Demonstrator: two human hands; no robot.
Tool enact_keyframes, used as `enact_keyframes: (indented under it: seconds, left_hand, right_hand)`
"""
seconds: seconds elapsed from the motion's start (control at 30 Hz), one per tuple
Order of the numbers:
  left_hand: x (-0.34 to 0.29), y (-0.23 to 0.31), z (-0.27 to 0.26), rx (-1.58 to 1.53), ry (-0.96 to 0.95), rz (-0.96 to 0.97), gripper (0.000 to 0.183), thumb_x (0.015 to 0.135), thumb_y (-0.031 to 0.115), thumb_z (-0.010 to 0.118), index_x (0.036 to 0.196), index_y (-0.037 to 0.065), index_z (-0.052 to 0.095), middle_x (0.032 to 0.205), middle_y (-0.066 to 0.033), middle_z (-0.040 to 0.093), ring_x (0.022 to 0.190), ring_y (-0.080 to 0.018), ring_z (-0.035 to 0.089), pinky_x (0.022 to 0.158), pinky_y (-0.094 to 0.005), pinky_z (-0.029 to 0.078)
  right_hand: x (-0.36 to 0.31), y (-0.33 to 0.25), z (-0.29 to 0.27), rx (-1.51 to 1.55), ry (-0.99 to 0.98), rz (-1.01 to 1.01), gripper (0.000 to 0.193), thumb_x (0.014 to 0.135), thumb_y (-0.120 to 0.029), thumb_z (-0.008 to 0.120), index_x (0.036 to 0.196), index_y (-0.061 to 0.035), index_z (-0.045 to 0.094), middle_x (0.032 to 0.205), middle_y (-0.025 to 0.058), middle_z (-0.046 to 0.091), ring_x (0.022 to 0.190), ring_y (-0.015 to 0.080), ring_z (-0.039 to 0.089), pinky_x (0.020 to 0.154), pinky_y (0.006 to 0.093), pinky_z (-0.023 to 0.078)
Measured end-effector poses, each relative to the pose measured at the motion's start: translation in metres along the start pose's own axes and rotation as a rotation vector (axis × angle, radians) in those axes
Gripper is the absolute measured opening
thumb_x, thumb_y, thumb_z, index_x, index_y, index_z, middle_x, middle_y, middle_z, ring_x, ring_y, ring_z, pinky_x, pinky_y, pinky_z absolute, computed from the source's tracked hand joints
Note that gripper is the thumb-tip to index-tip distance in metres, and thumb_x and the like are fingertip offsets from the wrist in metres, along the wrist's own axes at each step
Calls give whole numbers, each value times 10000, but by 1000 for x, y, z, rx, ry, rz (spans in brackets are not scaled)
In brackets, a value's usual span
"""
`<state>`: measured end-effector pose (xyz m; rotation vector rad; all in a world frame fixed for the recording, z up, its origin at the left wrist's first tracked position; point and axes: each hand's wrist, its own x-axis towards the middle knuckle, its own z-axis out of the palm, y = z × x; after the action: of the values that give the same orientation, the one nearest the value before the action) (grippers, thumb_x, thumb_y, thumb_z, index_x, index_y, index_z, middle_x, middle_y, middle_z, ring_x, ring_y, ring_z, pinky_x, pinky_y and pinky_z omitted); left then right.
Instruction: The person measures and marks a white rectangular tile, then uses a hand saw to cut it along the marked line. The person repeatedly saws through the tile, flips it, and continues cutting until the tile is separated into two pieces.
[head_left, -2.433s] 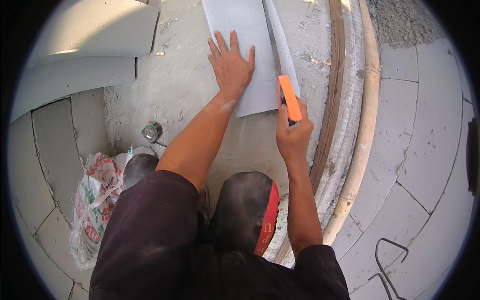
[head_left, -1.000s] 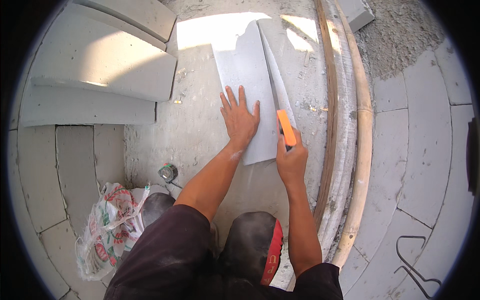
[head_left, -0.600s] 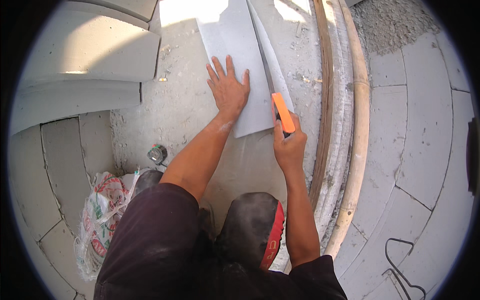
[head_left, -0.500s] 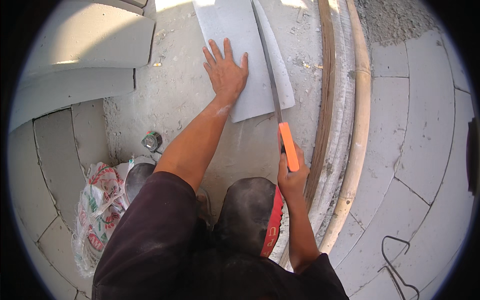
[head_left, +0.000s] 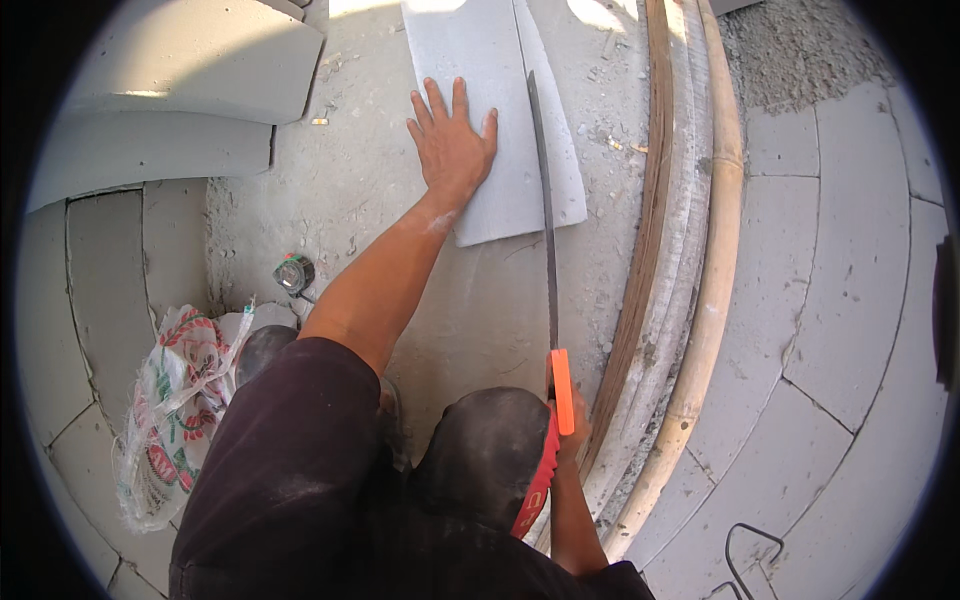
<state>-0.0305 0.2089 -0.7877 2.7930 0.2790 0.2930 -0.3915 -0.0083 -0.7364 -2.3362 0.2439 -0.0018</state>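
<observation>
A pale grey lightweight concrete block (head_left: 470, 60) lies on the dusty floor in front of me. My left hand (head_left: 453, 150) is pressed flat on it, fingers spread. My right hand (head_left: 571, 425), close beside my knee, is wrapped round the orange handle of a handsaw (head_left: 563, 390); the knee and the handle hide part of the fingers. The saw's long, narrow blade points away from me and rests along a cut line in the block's right part. Beyond the blade's tip, the cut runs on as a thin dark line toward the far end.
Bamboo pole (head_left: 690, 370) and wooden plank (head_left: 640, 260) run lengthwise at the right. A tape measure (head_left: 294, 273) and a crumpled woven sack (head_left: 170, 430) lie at left, below stacked blocks (head_left: 180, 145). A bent metal rod (head_left: 735, 550) sits at lower right.
My right hand has drawn the saw back toward me, so the blade's tip now shows on the block. The left hand stays in place on the block.
</observation>
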Motion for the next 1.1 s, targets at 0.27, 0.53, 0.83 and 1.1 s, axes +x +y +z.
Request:
enact_keyframes:
  seconds: [0.27, 0.53, 0.83, 1.1]
  left_hand:
    - [5, -10, -6, -12, -28, -17, 769, 1058, 502, 567, 1680, 96, 370, 1742, -321, 194, 1618, -536, 138, 1293, -632, 218]
    - [6, 1, -8, -24, -1, 21, 762, 1054, 469, 596, 1664, 65, 382, 1720, -352, 221, 1595, -570, 168, 1280, -638, 239]
    - [8, -2, -3, -37, 1, 37, 775, 1050, 480, 599, 1668, 69, 378, 1713, -360, 234, 1595, -576, 160, 1280, -639, 232]
    - [6, -9, 8, -28, 12, 77, 795, 1043, 516, 582, 1661, 55, 388, 1714, -370, 214, 1594, -586, 143, 1283, -657, 201]
  right_hand:
    - [138, -75, 0, 263, -31, -16, 462, 978, -57, 649, 1436, -19, 599, 1063, 229, 755, 801, 336, 770, 661, 418, 576]
    - [82, -39, -1, 252, 69, -81, 410, 1003, -71, 640, 1403, 17, 618, 992, 194, 773, 729, 273, 753, 665, 362, 604]
    - [58, -12, 1, 167, 71, -170, 408, 1001, -63, 613, 1391, 58, 613, 1295, 226, 742, 1050, 364, 787, 872, 411, 637]
    - [162, -83, 12, 288, -6, 2, 420, 984, -70, 665, 1397, 0, 621, 1050, 196, 775, 763, 325, 768, 696, 405, 583]
